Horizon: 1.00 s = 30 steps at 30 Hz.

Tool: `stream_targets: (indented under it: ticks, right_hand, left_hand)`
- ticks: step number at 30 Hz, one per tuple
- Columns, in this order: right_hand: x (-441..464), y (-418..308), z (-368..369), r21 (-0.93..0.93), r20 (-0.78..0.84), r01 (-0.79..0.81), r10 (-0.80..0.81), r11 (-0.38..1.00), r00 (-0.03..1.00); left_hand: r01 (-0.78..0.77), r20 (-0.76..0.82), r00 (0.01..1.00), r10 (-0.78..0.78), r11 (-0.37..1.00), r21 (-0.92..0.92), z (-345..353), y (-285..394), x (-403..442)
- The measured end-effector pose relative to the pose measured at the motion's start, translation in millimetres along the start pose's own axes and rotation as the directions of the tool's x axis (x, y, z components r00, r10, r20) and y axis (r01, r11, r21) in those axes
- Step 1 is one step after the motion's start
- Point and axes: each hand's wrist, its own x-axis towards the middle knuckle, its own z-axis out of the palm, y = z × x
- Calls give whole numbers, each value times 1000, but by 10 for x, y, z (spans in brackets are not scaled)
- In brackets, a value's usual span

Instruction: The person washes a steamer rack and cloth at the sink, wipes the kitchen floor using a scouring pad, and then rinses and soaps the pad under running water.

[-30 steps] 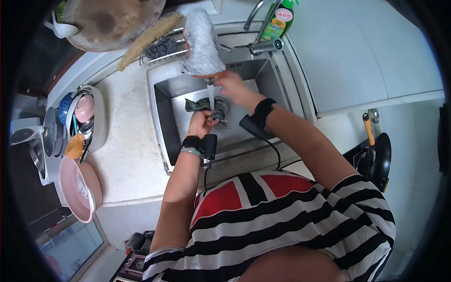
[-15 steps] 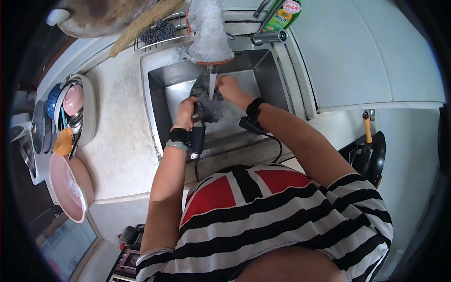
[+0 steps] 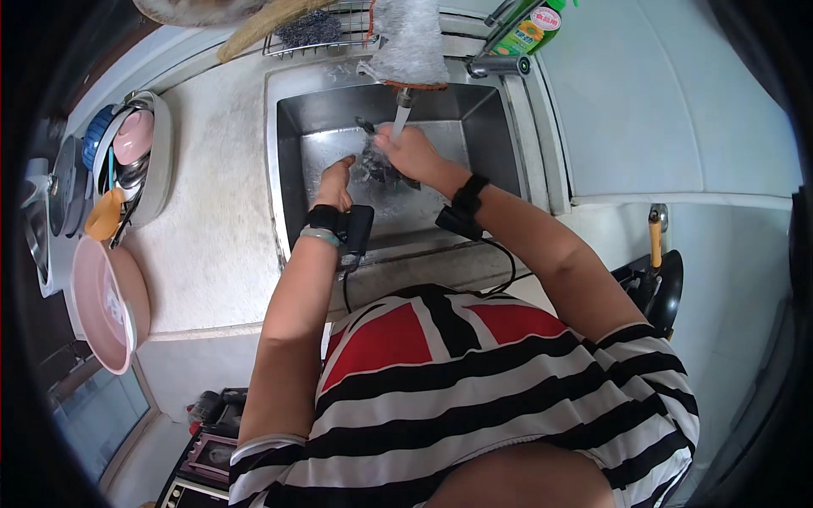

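Right hand [image 3: 409,151]: hanging curled under the water stream [image 3: 400,120]. Whether it is grasping any of the dark cloth [image 3: 378,168] I cannot tell, fingers and spray hiding the contact. Left hand [image 3: 336,179]: standing loosely spread just beside the cloth, gripping nothing visible; touch unclear.

Cloth (material judged by look): lying crumpled on the floor of the sink [image 3: 489,135], below and between the hands.

Risk, grip: with the left side apparently unpinned, the wet cloth is probably liable to slide or bunch if the right hand is pulling one-sidedly.

Risk, splash: water is landing around the knuckles; an angled hand or raised fold could be deflecting spray toward the wrists.

Risk, wrists: the left black box [image 3: 359,230] and right black box [image 3: 457,224] are sitting close to the wet zone, the right cable [image 3: 513,269] trailing over the near edge; reaching deeper could be wetting or snagging them.

Risk, above: the plastic-wrapped faucet [image 3: 409,51] is overhanging closely; lifting sharply could mean knocking it.
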Motion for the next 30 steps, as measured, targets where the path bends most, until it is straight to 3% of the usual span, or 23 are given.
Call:
stream_targets:
  ticks: [2,7,8,9,10,12,13,15,16,18,22,24,25,27,28,30]
  right_hand:
    - [-11,63,17,52,-17,-26,27,998,999]
    - [47,268,-13,122,-118,-59,74,991,990]
    - [54,275,-10,228,-130,-90,122,969,984]
    - [60,284,-6,334,-135,-118,171,935,976]
    - [66,288,-7,329,-130,-115,165,937,978]
    - [72,290,-14,366,-83,-227,275,902,958]
    - [51,196,-45,361,-79,-226,271,905,959]
    - [-3,-79,-136,573,31,-305,352,761,935]
    - [19,-37,-103,570,33,-305,350,763,936]
    - [100,186,19,600,-84,-240,358,763,930]
    - [240,472,52,531,-241,-191,364,825,900]
    - [192,287,-122,517,-24,-356,428,779,903]
    - [137,177,-179,515,-21,-355,425,780,905]
    - [12,15,-263,404,64,-190,179,895,982]
    - [11,77,-296,404,65,-189,178,895,982]
    - [20,281,-336,226,406,-285,175,931,897]
  left_hand:
    - [167,13,986,-168,985,53,27,56,-104]
    - [178,80,982,-174,983,-51,132,-227,152]
    - [208,95,975,-200,974,-85,161,-264,171]
    - [99,212,977,-26,934,-343,211,-381,140]
    - [98,210,977,-24,931,-352,237,-528,333]
    - [236,399,916,48,739,-631,292,-831,768]
    - [237,398,916,50,734,-636,294,-828,748]
    - [347,434,900,-46,678,-648,281,-781,639]
    - [346,434,900,-44,676,-651,256,-731,581]
    - [512,595,797,-106,642,-571,187,-597,442]
    - [471,499,850,-167,663,-582,65,-311,163]
    - [559,596,788,-152,582,-591,-49,-229,254]
    - [515,573,813,-106,591,-621,-88,-198,234]
    - [472,568,822,-33,596,-649,-180,-255,425]
    - [431,564,825,39,601,-673,-203,-269,493]
    - [386,496,868,18,606,-696,-261,-138,380]
